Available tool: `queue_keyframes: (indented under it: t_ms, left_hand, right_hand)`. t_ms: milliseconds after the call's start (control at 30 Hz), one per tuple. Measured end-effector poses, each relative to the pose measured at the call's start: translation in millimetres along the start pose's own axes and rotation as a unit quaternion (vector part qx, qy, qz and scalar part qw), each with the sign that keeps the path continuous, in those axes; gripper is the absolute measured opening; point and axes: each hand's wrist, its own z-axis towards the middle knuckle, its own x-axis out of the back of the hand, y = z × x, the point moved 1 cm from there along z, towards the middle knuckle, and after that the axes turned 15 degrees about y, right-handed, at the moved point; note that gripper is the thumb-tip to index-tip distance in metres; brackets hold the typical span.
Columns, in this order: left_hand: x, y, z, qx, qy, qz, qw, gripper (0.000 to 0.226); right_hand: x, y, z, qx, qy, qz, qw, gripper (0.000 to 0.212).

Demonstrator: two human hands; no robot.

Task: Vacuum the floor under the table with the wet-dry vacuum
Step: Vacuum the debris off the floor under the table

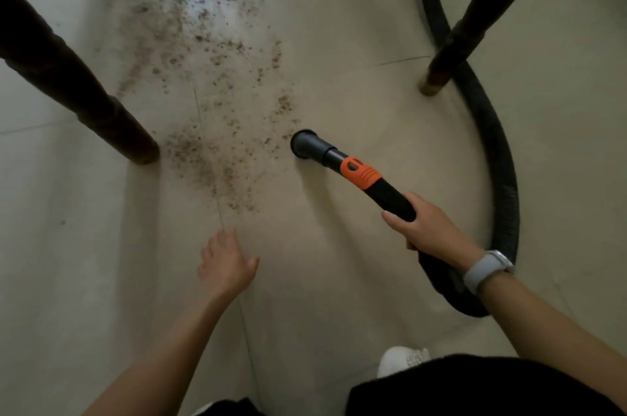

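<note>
Left table leg [84, 99] is standing at the left edge of the debris [203, 83], which is spreading as a long band from just beside that leg's foot up toward the far end of the tiled floor [68, 263]. Your left hand [225, 266] is hanging open, fingers loosely spread, holding nothing, just short of the band's near end. The nozzle [305, 145] is sitting at the band's right edge, wand pointing up-left into it. Your right hand [427, 229] is gripping the wand [390, 198], so it is the working hand. The hose [502, 157] is looping around the right table leg [475, 21]; snagging looks possible.
</note>
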Motion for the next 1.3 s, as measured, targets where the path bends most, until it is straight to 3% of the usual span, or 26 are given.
queue_keyframes:
  t_ms: [100,200,267,400,567,700,900,1100,1300]
  left_hand:
    - [-6,-12,-5,0.008,-0.042,0.009,0.999,0.084]
    - [-9,-22,-7,0.002,-0.058,0.028,0.998,0.087]
    - [-11,-29,-4,-0.005,-0.054,0.042,0.998,0.089]
    - [-14,-37,-5,-0.022,-0.044,0.056,0.997,0.084]
    - [-18,-37,-9,-0.027,-0.034,0.073,0.996,0.088]
    - [-22,-34,-10,-0.017,-0.026,0.073,0.997,0.091]
    - [-21,-33,-11,-0.018,-0.017,0.069,0.997,0.092]
    - [-20,-35,-12,-0.018,-0.018,0.070,0.997,0.093]
    - [-17,-37,-13,-0.021,-0.006,0.073,0.997,0.093]
  right_hand:
    - [-11,-12,1,0.036,0.035,-0.099,0.994,0.031]
    - [-26,-24,11,0.101,0.082,-0.188,0.974,0.063]
    - [-32,-27,20,0.126,0.114,-0.248,0.954,0.071]
    - [-23,-24,35,0.148,0.159,-0.271,0.938,0.057]
    - [-3,-17,47,0.073,0.178,-0.283,0.940,0.039]
    - [1,-11,44,0.087,0.140,-0.292,0.942,0.033]
    - [-10,-5,14,0.158,0.014,-0.271,0.949,0.032]
    - [-8,-6,46,0.055,0.083,-0.212,0.972,0.033]
    - [-31,-16,15,0.154,-0.008,-0.228,0.961,0.026]
